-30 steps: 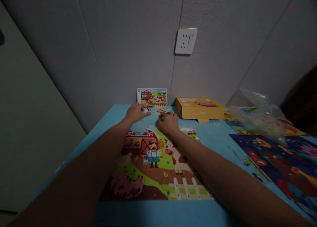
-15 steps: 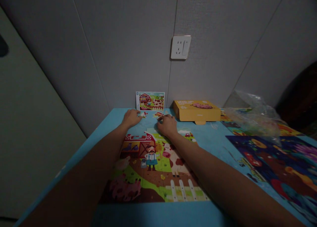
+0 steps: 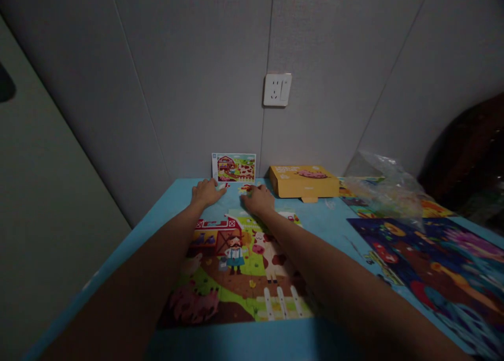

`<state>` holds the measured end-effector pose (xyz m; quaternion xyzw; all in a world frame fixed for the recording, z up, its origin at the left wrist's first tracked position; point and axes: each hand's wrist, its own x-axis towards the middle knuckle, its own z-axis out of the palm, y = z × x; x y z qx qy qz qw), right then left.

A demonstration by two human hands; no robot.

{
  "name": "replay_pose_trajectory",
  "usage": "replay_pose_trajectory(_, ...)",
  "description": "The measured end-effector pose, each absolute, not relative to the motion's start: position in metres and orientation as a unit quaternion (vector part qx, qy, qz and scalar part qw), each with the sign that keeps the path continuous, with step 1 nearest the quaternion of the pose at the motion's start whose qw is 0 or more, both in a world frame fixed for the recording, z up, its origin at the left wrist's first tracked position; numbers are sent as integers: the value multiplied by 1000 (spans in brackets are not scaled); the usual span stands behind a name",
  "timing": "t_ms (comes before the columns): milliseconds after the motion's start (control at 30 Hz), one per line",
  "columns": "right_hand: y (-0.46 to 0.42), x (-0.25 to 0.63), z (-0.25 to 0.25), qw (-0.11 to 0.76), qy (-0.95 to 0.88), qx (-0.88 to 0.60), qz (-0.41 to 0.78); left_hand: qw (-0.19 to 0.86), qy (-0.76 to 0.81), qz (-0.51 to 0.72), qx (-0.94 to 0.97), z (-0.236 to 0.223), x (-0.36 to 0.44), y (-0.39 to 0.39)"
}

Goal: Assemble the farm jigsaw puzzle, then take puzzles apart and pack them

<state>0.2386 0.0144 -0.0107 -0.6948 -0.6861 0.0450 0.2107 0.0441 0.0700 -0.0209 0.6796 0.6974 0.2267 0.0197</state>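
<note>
At the far side of the blue table, my left hand [image 3: 206, 193] lies low with its thumb held apart from the fingers. A small puzzle piece [image 3: 224, 186] is close by its thumb and forefinger. My right hand [image 3: 260, 200] is bent over the tabletop, thumb and forefinger apart, right beside another puzzle piece [image 3: 246, 188]; whether it touches that piece I cannot tell. Below both hands lies a largely joined farm jigsaw puzzle [image 3: 236, 282] with a barn, a farmer, a cow and a pig. Its top edge is uneven, and my forearms cover parts of its sides.
A picture card [image 3: 235, 168] of the farm scene leans on the wall. To its right is a yellow box [image 3: 303, 181] with a pig on its lid. A clear plastic bag [image 3: 388, 188] and a dark, colourful puzzle [image 3: 429, 266] lie at the right.
The view has shifted slightly, so the scene sits a little lower and further left. Both hands stay near the same loose pieces, with only slight finger movement.
</note>
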Motion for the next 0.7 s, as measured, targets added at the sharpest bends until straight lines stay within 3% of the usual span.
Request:
replay_pose_trajectory(233,32,229,-8,210,-687,-696,6,106,662,328,665,-25,28,73)
replay_pose_trajectory(533,46,241,-9,199,-719,-665,23,282,549,558,555,-23,4,25)
replay_pose_trajectory(700,53,247,-11,212,-721,-658,49,334,514,567,551,-21,-4,-4)
